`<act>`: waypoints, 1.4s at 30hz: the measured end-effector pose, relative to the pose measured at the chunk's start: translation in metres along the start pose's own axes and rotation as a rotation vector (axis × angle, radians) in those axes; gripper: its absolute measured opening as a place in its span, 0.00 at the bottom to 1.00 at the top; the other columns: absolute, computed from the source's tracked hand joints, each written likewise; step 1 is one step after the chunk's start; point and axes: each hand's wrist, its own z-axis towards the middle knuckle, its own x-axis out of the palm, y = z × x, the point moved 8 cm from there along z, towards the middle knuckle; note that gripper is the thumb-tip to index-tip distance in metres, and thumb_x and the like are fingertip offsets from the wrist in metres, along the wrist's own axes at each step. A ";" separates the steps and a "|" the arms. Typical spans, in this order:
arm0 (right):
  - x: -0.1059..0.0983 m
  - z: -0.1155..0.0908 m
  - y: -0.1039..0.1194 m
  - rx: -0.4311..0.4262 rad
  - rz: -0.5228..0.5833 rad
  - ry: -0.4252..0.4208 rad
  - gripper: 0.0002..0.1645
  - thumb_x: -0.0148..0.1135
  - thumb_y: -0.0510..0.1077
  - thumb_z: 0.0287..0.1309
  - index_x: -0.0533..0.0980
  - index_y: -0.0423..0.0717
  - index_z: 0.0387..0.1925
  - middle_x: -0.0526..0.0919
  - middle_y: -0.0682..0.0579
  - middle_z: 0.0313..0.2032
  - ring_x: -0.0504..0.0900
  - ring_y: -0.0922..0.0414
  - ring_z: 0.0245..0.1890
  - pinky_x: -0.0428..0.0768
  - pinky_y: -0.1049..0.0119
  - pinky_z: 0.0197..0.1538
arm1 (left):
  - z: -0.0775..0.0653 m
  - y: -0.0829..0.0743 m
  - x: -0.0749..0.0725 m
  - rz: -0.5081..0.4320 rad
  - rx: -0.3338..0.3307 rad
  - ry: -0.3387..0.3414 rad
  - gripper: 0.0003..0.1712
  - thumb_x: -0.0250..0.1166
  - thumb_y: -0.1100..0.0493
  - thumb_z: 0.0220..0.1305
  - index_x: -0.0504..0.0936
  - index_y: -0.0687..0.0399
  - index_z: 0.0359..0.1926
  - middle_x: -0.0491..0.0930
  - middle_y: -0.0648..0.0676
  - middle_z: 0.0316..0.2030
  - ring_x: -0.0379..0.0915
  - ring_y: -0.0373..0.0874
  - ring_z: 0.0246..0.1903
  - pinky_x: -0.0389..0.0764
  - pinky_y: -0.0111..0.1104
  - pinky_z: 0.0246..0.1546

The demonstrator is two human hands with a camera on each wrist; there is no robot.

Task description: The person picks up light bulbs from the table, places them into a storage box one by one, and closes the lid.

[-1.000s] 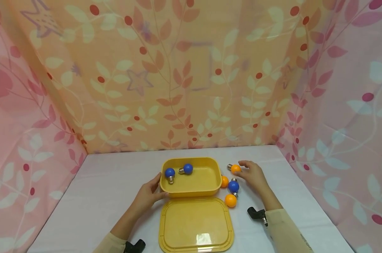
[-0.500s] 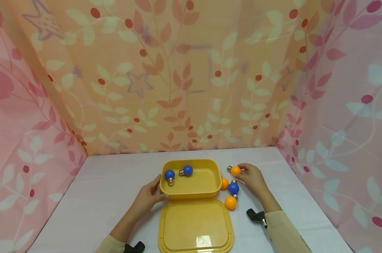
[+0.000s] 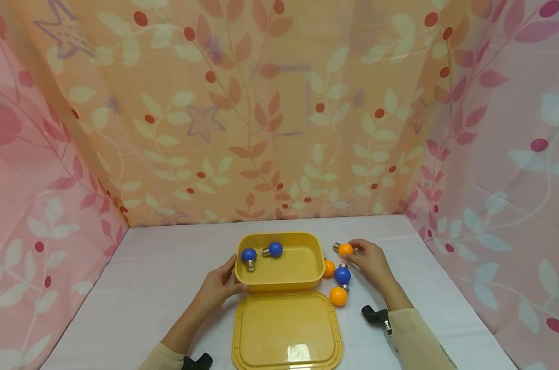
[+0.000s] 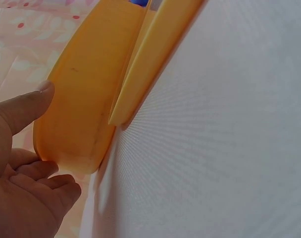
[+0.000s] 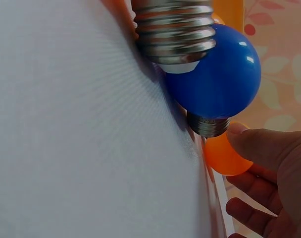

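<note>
A yellow plastic box (image 3: 284, 288) stands uncovered, with two blue light bulbs (image 3: 275, 250) lying inside its left part. My left hand (image 3: 216, 285) holds the box's left end, the thumb along the front wall and the fingers round the side. In the left wrist view the thumb (image 4: 44, 89) lies against the wall. Right of the box, my right hand (image 3: 369, 259) pinches an orange light bulb (image 3: 346, 249) by its globe, its metal screw base pointing left. In the right wrist view this orange globe (image 5: 227, 156) sits between thumb and fingers, partly behind another bulb's base.
Close to the box's right end lie another blue bulb (image 3: 342, 275), an orange bulb (image 3: 328, 268) partly hidden by the box, and an orange bulb (image 3: 338, 296) nearer the front. The yellow lid (image 3: 286, 329) lies flat before the box. Patterned curtains (image 3: 279, 154) enclose the white table (image 3: 168, 257).
The right fingers have drawn slightly closer round the orange bulb over the last second. The left hand, box, lid and other bulbs keep their places; the head view shifts slightly.
</note>
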 end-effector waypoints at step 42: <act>-0.058 0.017 0.103 -0.329 -0.204 0.091 0.26 0.77 0.50 0.57 0.82 0.53 0.57 0.83 0.50 0.58 0.73 0.43 0.65 0.69 0.35 0.70 | 0.005 0.004 -0.001 0.024 0.023 0.003 0.61 0.79 0.44 0.54 0.55 0.54 0.80 0.55 0.57 0.79 0.53 0.54 0.77 0.62 0.44 0.73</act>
